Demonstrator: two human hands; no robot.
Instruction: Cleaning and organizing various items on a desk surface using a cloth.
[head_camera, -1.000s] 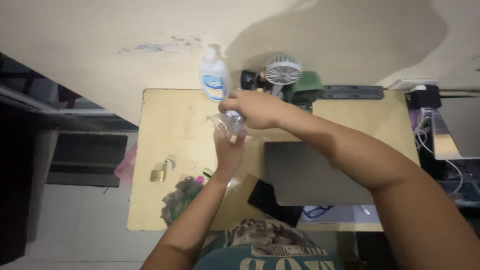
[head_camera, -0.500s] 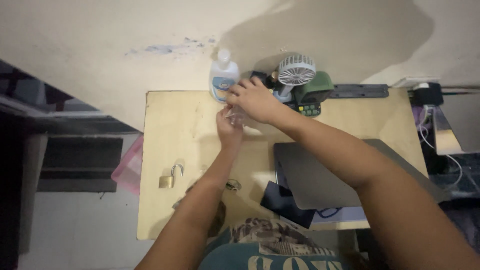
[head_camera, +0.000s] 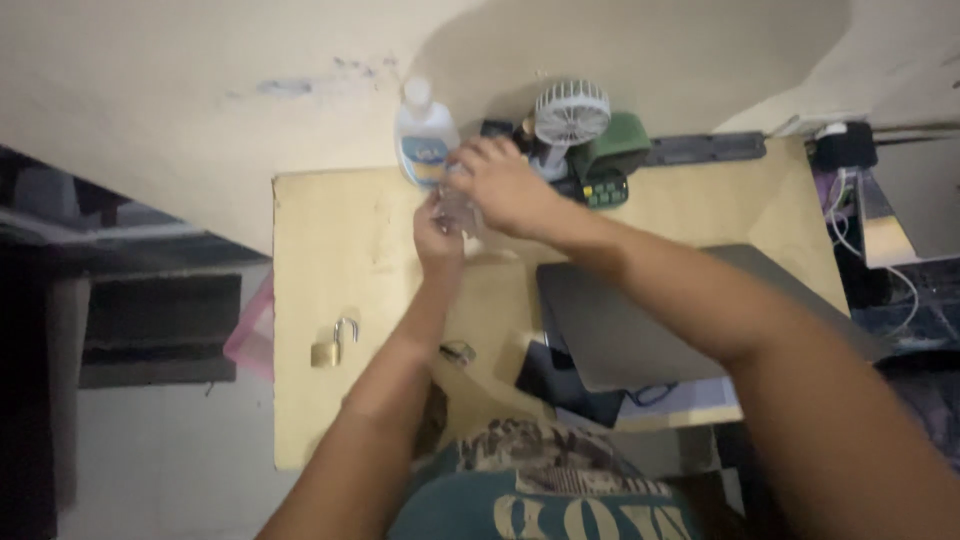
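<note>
Head view, left hand (head_camera: 437, 235) and right hand (head_camera: 503, 188) both clasping small clear container (head_camera: 458, 207), above wooden table (head_camera: 330, 270)

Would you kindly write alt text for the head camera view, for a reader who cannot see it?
Two bare hands meet over a pale wooden desk: the left hand and right hand close together on a small clear object, blurred. Behind stand a white pump bottle and small fan; an open brass padlock and closed grey laptop lie on the desk.

dim warm light, motion blur, big shadow on wall (head_camera: 620, 50), dark left edge
</note>
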